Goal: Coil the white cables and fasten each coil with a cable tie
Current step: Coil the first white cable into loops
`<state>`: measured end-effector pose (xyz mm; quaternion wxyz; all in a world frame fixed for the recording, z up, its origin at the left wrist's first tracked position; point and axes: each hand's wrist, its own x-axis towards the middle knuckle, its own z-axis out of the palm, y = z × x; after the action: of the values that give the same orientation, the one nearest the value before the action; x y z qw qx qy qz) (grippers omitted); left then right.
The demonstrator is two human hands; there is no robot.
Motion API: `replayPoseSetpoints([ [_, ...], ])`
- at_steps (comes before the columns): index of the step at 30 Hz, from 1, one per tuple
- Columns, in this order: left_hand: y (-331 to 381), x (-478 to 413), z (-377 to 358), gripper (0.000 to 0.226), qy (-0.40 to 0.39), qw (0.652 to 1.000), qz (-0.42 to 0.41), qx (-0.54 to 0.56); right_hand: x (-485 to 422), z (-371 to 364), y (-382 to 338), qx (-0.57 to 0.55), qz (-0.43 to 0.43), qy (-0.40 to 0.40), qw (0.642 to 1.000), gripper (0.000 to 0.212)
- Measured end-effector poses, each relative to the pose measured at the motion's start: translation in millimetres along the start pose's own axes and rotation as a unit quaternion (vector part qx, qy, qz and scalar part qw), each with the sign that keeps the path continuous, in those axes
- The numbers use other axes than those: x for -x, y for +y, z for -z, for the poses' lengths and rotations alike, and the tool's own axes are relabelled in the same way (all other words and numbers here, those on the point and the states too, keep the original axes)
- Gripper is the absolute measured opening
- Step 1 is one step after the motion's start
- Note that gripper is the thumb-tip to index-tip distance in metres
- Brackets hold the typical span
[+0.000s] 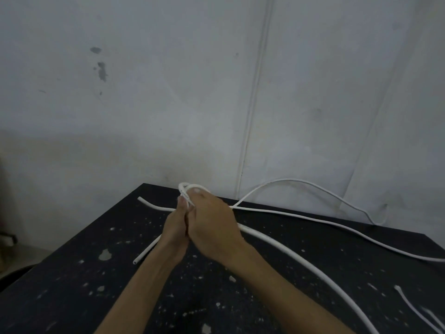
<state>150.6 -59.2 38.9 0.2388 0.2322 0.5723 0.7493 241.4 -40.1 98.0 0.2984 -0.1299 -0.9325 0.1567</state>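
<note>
Near the counter's (72,285) far edge, the left hand (177,227) and right hand (212,227) are pressed side by side, fingers curled and pinching a small first loop (186,184) of cable (313,218). Its long runs trail off the right edge and toward the near right corner, where the ties (407,303) lie. The cable looks stiff, so the loop may spring open if either pinch eases, and the trailing slack could cross itself, snag, or sweep the ties off.

Head-worn view, forward and down over table (72,273)
</note>
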Motion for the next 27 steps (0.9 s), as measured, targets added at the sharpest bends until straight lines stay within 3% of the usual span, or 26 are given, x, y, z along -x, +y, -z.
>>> replayPoseSetpoints([
  [5,4.1,1.8,10.7,0.031,-0.041,0.989,0.034,0.137,5.4,-20.0,5.0,0.038,0.034,-0.064,0.997,0.066],
  [11,1.3,8.5,16.7,0.041,-0.037,0.975,0.053,0.214,20.4,3.4,3.4,0.168,0.079,-0.034,0.982,0.057],
  [15,13.2,8.9,21.3,0.059,-0.087,0.95,0.051,0.295,29.3,7.0,-0.4,0.067,0.035,-0.057,0.995,0.044],
  [20,16.3,4.4,14.0,0.042,-0.099,0.963,0.04,0.246,35.5,-3.2,0.9,0.081,0.01,-0.057,0.995,0.053],
  [25,19.2,2.3,8.4,0.043,-0.111,0.952,0.048,0.282,37.2,-9.2,-7.5,0.146,0.015,-0.088,0.985,0.037],
  [27,20.1,3.7,5.7,0.042,-0.104,0.946,0.039,0.306,42.3,-16.1,-4.8,0.21,0.031,-0.045,0.976,0.036],
])
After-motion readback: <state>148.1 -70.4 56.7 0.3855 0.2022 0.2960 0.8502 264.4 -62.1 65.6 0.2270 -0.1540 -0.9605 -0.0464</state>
